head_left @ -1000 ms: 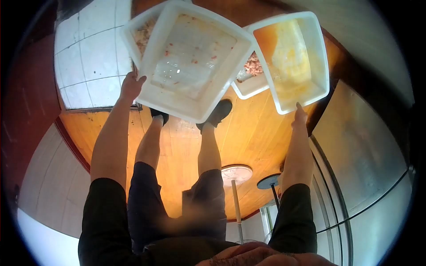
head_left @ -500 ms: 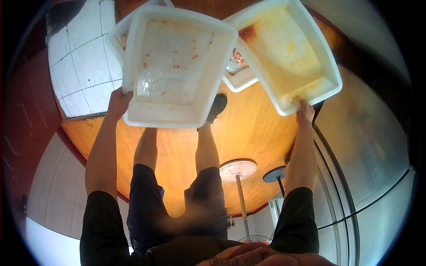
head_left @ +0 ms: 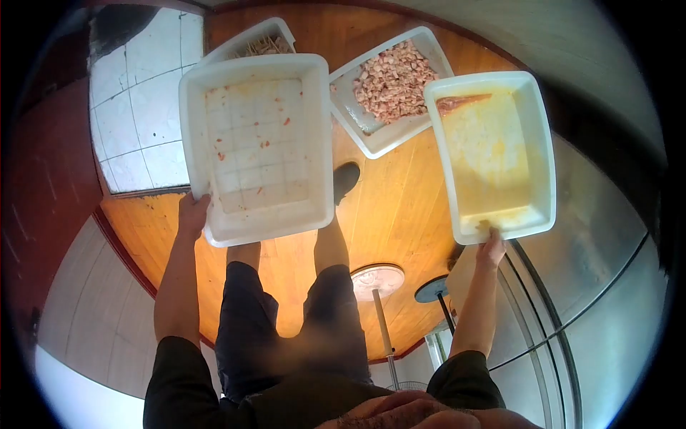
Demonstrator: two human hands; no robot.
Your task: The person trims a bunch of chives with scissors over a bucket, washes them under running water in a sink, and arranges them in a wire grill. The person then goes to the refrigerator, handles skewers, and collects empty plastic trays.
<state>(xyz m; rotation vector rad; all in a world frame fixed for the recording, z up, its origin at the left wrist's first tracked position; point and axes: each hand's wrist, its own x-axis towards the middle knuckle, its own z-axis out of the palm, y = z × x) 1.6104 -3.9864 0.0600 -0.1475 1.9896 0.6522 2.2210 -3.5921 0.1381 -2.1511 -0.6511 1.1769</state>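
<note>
My left hand (head_left: 193, 214) grips the lower left corner of a large white tub (head_left: 261, 154), which has small reddish scraps on its bottom. At the right, my right hand (head_left: 491, 249) is closed on the near rim of a second white tub (head_left: 493, 157), stained yellow, with a reddish streak near its far end. Between and beyond them a white tray (head_left: 371, 143) rests on the floor and holds pale pink diced meat (head_left: 394, 81). Behind the left tub, another white container (head_left: 243, 34) with skewer-like sticks in it is partly hidden.
White tiles (head_left: 143, 100) lie at the left of the wooden floor (head_left: 389, 186). A round pink base (head_left: 377, 281) with a pole and a dark round base (head_left: 431, 288) stand near my legs. Metal doors (head_left: 572, 236) are at the right, a dark red surface (head_left: 50, 179) at the left.
Both held tubs have come nearer to me and apart from each other. The tray of diced meat, mostly covered before, now shows almost whole. My right hand has closed on its tub's rim.
</note>
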